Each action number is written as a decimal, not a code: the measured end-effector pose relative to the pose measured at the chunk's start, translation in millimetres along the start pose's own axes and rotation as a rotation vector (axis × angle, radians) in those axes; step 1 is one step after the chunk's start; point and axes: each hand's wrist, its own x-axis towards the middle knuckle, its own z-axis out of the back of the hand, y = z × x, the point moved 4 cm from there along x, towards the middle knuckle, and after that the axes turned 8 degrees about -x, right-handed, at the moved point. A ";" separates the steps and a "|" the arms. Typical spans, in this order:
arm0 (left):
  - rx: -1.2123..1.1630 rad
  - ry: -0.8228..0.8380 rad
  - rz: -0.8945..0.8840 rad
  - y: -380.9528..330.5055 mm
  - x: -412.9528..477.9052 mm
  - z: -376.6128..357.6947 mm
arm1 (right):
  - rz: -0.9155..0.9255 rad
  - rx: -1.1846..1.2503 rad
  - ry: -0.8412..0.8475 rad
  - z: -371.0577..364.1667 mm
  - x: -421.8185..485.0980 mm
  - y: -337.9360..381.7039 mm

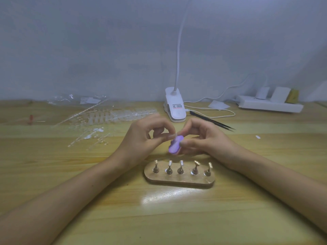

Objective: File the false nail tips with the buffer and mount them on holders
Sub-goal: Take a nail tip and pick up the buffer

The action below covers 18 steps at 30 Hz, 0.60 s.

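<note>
Wooden desk (85, 195) against a plain grey wall (88, 50); lamp glare on the desk near the camera.

Nail tip (173, 134): small, clear, hard to resolve. It sits pinched between thumb and forefinger of the left hand (141, 137), just behind the holder stand (178, 182) and above the desk. Its edge appears to touch the purple buffer (174, 147).

Buffer: gripped by the curled fingers of the right hand (203, 138), tilted, with the lower end toward the stand. Both hands are closed around their items and nearly meet over the buffer.

Holder stand: oval wooden base, five metal holders (180, 167) upright in a row. Their tops glint. I see no tip seated on any, though the detail is too fine to be sure.

Behind and left of the stand: loose clear tips on sprues (106, 119), with plastic packaging (77, 99) further back. Far left of the stand: a small red item (30, 119), unidentified.

Behind the stand: white clip lamp (175, 106), neck rising out of view. Behind and right: black tweezers (212, 121), a white cable (212, 110), a power strip (269, 104) by the wall. Right of the stand: one white fleck (258, 137), possibly a tip.

Progress, judged: early. Filing of one tip is under way, all five holders seem unfilled, and a large stock is unfiled. Mounting is not yet begun as far as visible.
</note>
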 end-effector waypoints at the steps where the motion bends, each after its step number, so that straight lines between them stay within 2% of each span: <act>1: -0.005 -0.001 0.003 0.1 0.0 0.2 | 0.005 0.033 -0.043 2.0 -0.2 0.7; 3: -0.017 0.000 0.007 0.2 0.0 0.0 | 0.001 0.090 -0.120 6.5 0.0 0.7; 7: -0.008 -0.002 0.004 0.6 -0.8 -0.6 | -0.014 -0.023 -0.012 -0.5 -0.4 -0.2; 10: -0.006 -0.004 0.015 1.3 -0.6 -0.1 | 0.001 0.104 -0.122 6.0 -0.5 1.5; 14: 0.004 0.002 0.004 0.9 -0.5 -1.0 | -0.015 -0.006 -0.015 -0.8 0.7 -0.1; 18: -0.014 0.005 0.008 0.3 -0.5 -0.6 | -0.012 0.136 -0.137 8.3 1.8 -1.3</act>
